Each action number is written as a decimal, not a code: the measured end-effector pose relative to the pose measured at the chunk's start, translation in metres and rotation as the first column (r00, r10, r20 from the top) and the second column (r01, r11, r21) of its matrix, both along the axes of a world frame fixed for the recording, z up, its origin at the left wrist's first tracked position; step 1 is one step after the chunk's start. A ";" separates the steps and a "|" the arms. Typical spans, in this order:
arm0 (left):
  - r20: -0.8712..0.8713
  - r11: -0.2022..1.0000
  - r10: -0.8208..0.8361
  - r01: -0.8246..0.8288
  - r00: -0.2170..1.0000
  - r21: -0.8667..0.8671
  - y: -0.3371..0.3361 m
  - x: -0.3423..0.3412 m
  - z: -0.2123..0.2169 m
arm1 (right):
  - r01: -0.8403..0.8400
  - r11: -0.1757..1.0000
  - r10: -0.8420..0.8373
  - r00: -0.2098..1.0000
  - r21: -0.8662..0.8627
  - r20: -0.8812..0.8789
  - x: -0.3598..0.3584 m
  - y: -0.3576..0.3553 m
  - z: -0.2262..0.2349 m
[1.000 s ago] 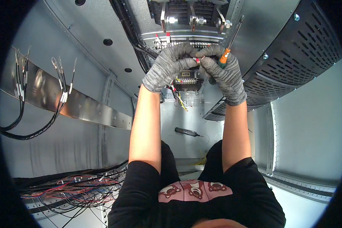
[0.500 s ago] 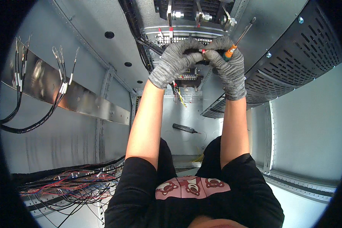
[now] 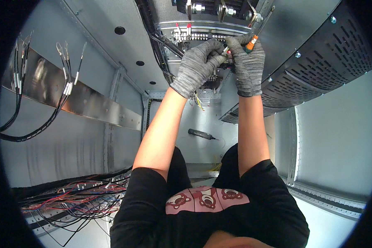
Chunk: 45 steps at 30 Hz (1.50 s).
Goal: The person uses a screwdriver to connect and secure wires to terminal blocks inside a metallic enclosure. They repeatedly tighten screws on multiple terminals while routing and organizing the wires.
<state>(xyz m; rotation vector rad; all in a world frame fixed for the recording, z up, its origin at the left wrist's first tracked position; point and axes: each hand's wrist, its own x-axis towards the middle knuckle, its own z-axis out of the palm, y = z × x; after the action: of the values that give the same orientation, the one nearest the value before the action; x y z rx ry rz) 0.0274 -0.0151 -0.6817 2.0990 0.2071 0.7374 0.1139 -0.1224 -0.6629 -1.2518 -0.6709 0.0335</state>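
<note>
Both my hands wear grey knit gloves and meet in front of a terminal strip [image 3: 202, 36]. My left hand [image 3: 198, 66] is closed, thumb and fingertips pinched at a small wire end [image 3: 226, 49] with a white sleeve and a bit of red. My right hand [image 3: 249, 68] has its fingertips beside that same wire end. Tucked in the right hand is a screwdriver [image 3: 252, 43] with an orange and green handle, its shaft pointing up and away. The gloves hide most of the wire. Two red-tipped wires [image 3: 189, 26] stand at the strip, left of my hands.
A perforated black panel [image 3: 318, 62] slopes along the right. Bolted metal bars [image 3: 223, 10] stick out at the top. A dark pen-shaped power screwdriver [image 3: 201, 134] lies on the cabinet floor. Black cables with bare ends [image 3: 62, 97] hang at left, above a tangle of wires [image 3: 78, 198].
The wire end between my fingertips now shows a white sleeve beside the red. My right hand has turned slightly, still holding the screwdriver. The whole view has shifted a little.
</note>
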 end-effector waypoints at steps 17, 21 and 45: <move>-0.015 0.990 0.081 -0.082 0.997 -0.115 0.000 0.006 -0.008 | -0.211 0.951 0.164 0.963 -0.224 -0.212 0.017 -0.002 -0.011; 0.025 0.981 0.142 -0.144 0.990 0.129 -0.004 0.005 -0.011 | -0.143 0.959 0.083 0.967 -0.243 -0.242 0.019 0.006 -0.021; 0.259 0.715 0.293 -0.032 0.920 -0.698 -0.066 -0.012 -0.086 | 0.077 0.997 -0.063 0.875 0.008 -0.480 -0.073 -0.017 -0.151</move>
<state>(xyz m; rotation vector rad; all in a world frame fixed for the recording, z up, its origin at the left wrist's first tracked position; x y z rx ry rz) 0.0153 -0.0813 -0.7676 1.2188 0.4054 0.9566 0.0413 -0.1396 -0.8138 -1.1796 -0.1913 0.2679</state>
